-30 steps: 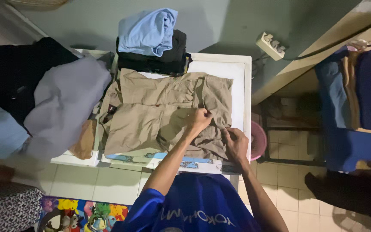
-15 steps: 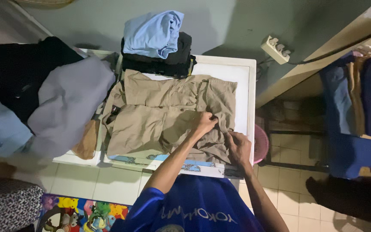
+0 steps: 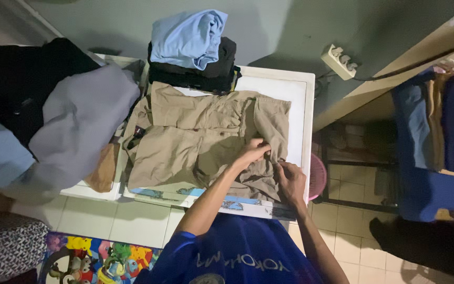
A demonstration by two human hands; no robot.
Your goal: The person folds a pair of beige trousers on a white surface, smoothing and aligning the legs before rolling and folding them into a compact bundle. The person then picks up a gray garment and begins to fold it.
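Head view, khaki trousers (image 3: 195,142) under both hands

light: dim, from above | shadows: deep at right, corners | focus: slightly soft, grainy

Wall: grey-green painted wall (image 3: 290,26) at 12 o'clock, shadowed on its right half.
Power strip: white multi-socket strip (image 3: 341,61) at 1 o'clock, against the wall, dark cable running right.
Table: white rectangular table (image 3: 296,94) at centre, its far edge near the wall.
Floor: pale square tiles (image 3: 132,223) at 7 o'clock and 5 o'clock.
Mat: colourful cartoon mat (image 3: 95,257) at 7 o'clock.
Shelf: wooden shelving (image 3: 374,87) at 3 o'clock, stacked with folded blue cloth.
Light: dim, indoor.
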